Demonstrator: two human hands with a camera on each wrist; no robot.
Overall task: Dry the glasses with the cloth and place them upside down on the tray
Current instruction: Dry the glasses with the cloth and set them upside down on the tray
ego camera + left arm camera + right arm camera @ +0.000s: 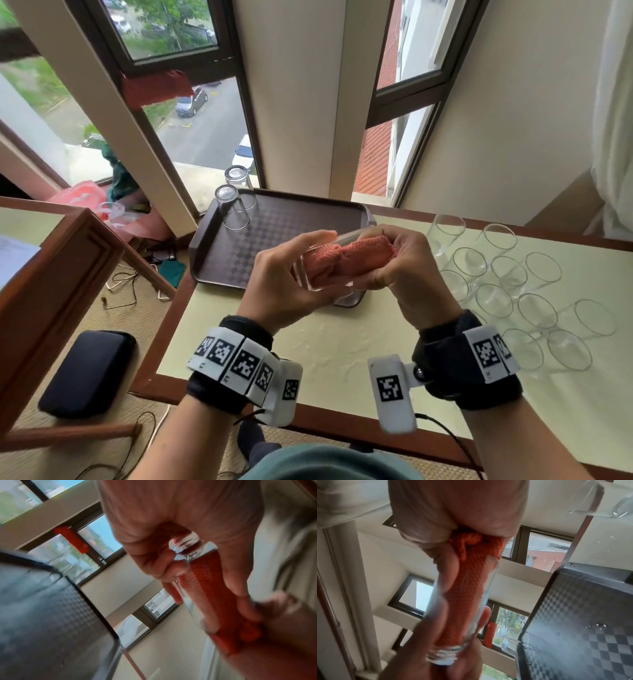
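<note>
Glass (310, 270), gripped sideways in the left hand (284, 274) while the right hand (407, 270) clutched the cloth (349, 258) stuffed inside, risked slipping if twisted hard.

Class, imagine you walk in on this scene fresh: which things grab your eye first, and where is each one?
The hands at centre: the left hand holds a glass sideways while the right hand pushes a pink cloth into it. Behind them, two upturned glasses stand at the far left corner of the dark tray; many upright glasses crowd the table on the right.
</note>
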